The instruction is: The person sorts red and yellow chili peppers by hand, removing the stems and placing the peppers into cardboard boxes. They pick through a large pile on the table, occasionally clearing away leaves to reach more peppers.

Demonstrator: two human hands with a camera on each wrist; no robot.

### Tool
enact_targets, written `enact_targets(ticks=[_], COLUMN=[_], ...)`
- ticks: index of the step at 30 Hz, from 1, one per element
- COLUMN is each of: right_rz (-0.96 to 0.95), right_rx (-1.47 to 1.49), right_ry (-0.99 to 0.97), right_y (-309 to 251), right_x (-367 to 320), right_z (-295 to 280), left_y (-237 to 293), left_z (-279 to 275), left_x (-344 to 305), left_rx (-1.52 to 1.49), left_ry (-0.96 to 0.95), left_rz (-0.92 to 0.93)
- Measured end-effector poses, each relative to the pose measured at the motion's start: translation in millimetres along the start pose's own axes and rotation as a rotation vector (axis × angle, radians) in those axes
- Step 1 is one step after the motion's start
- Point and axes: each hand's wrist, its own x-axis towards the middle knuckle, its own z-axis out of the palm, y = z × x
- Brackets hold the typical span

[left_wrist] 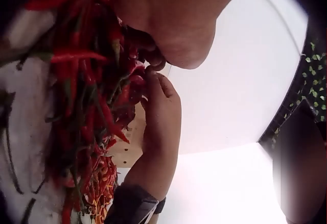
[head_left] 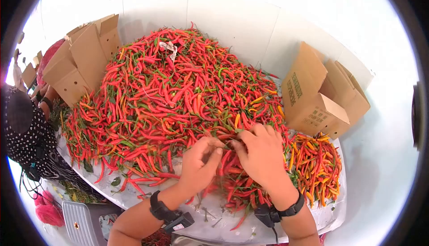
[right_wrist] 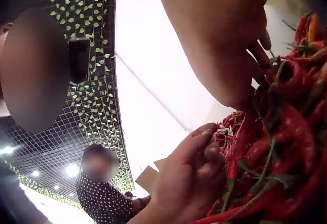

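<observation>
A large heap of red chili peppers (head_left: 156, 89) with green stems covers the table (head_left: 214, 214). My left hand (head_left: 199, 163) and right hand (head_left: 261, 154) meet close together at the heap's front edge. Left thumb and index finger pinch a chili pepper by its green stem end. From the other side, the right thumb and fingers curl in and pinch at the same spot, their tips partly hidden by the hand. Red chilies (right_wrist: 296, 132) lie right under the fingers in the right wrist view. Loose chilies (left_wrist: 76, 55) hang close below the left hand in its wrist view.
A smaller pile of orange and red chilies (head_left: 315, 170) lies to the right. Open cardboard boxes stand at right (head_left: 308, 89) and left (head_left: 80, 63). A person in a dotted top (head_left: 31, 130) is at the left. A grey stool (head_left: 78, 219) stands below. Loose stems lie up front.
</observation>
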Motion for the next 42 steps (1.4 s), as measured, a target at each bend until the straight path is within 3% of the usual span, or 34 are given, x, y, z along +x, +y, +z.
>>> enact_targets(ticks=[4, 7, 11, 12, 15, 16, 19, 20, 23, 24, 27, 30, 36, 42], right_rz=[0.101, 0.368, 0.595, 0.61, 0.492, 0.472, 0.413, 0.502, 0.211, 0.225, 0.001, 0.064, 0.048, 0.244], right_rx=[0.232, 0.495, 1.325, 1.354, 1.503, 1.505, 1.426, 1.484, 1.068, 1.072, 0.774, 0.782, 0.791, 1.116], right_ry=[0.041, 0.189, 0.202, 0.075, -0.023, -0.11, -0.122, -0.059, -0.157, -0.104, -0.01, 0.087, 0.007, -0.092], right_y=[23, 27, 14, 14, 10, 12, 9, 0, 13, 13, 16, 10, 15, 17], right_x=[-20, -42, -61, -66, -75, -78, -84, -82, -83, -84, -79, -77, -80, -80], right_z=[-13, -18, -18, -21, -16, -17, -15, -20, -25, -24, -25, -22, -21, -22], left_y=[-1, -2, -1, 4, 16, 16, 16, 12, 15, 16, 16, 16, 13, 9], left_z=[3, 8, 9, 9, 8, 11, 15, 16, 16, 13, 13, 16, 17, 17], left_x=[-7, -11, -14, -13, -15, -17, -17, -20, -20, -19, -20, -24, -24, -25], left_rx=[-0.015, -0.042, 0.011, 0.097, 0.288, 0.301, 0.389, 0.4, 0.399, 0.396, 0.37, 0.366, 0.369, 0.304], left_ry=[-0.104, -0.118, -0.155, -0.172, -0.252, -0.302, -0.389, -0.397, -0.449, -0.481, -0.525, -0.528, -0.589, -0.623], left_rz=[0.015, 0.034, 0.111, 0.152, 0.226, 0.222, 0.322, 0.336, 0.324, 0.317, 0.311, 0.293, 0.281, 0.251])
